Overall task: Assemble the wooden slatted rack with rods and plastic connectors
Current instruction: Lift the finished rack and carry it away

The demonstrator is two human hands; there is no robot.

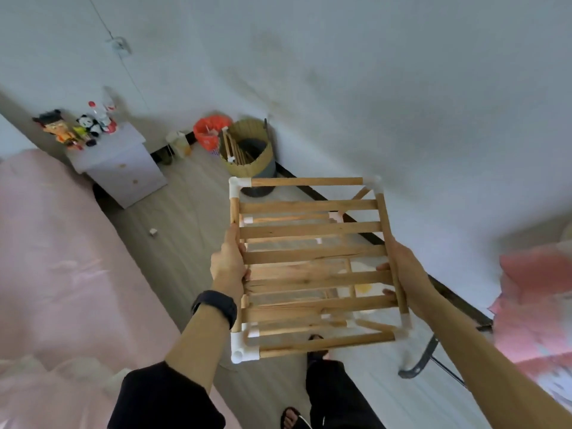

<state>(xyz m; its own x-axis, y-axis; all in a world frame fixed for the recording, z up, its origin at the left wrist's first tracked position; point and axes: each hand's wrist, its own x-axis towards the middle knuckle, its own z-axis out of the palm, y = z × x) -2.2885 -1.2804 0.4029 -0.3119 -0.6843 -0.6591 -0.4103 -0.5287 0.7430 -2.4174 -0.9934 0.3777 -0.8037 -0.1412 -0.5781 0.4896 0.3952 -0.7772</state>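
I hold the wooden slatted rack [312, 230] up in the air in front of me, above the floor. Its top shelf has several flat slats between round rods, with white plastic connectors [237, 184] at the corners. A lower tier shows through the slats. My left hand [228, 264] grips the left side rod, thumb on the outside and fingers curled under the slats. My right hand [402, 270] grips the right side rod about midway, fingertips showing over the slats.
A pink bed [62, 258] fills the left. A grey nightstand [120, 168] with toy figures stands by the wall. A woven bin [250, 150] holding more wooden pieces and a red bag [210, 131] sit at the back. A metal chair leg [424, 357] is at right.
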